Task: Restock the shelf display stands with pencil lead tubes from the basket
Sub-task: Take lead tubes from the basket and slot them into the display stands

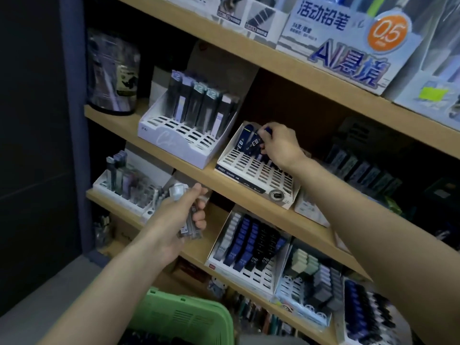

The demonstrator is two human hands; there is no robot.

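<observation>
The green basket is cut off below; the left hand's tubes blur.

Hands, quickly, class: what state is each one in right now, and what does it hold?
Left hand: closed round a bundle of clear lead tubes.
Right hand: pinching a dark blue lead tube at the white display stand.

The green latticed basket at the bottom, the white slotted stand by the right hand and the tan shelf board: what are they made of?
Green latticed basket: probably moulded plastic, matte; uniform colour, neat vent slots. White slotted stand: thin plastic or coated card, slightly glossy; blur leaves it open. Tan shelf board: wood or wood-look laminate, smooth and matte.
</observation>
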